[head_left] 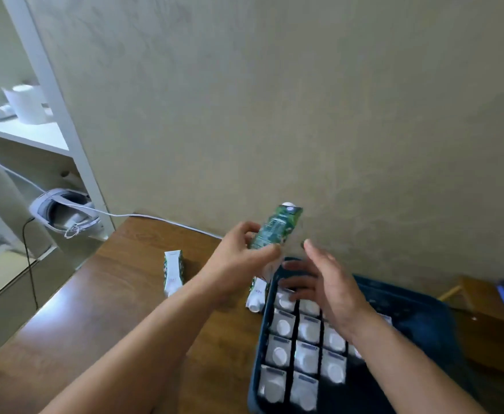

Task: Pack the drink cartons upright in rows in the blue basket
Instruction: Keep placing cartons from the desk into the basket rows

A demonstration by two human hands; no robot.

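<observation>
My left hand (241, 258) grips a green drink carton (276, 227) by its lower end and holds it tilted above the far left corner of the blue basket (259, 348). Several cartons (304, 351) stand upright in rows inside the basket, their white caps facing up. Over the basket's far rows hovers my right hand (325, 282), fingers spread and holding nothing. Two more cartons lie on the wooden table (110, 294): one (173, 271) to the left and another (256, 292) against the basket's left wall.
A beige wall rises just behind the table. A white headset (65, 215) with a cable sits on a white shelf unit at the left. A wooden box (495, 321) with a blue object on it stands right of the basket.
</observation>
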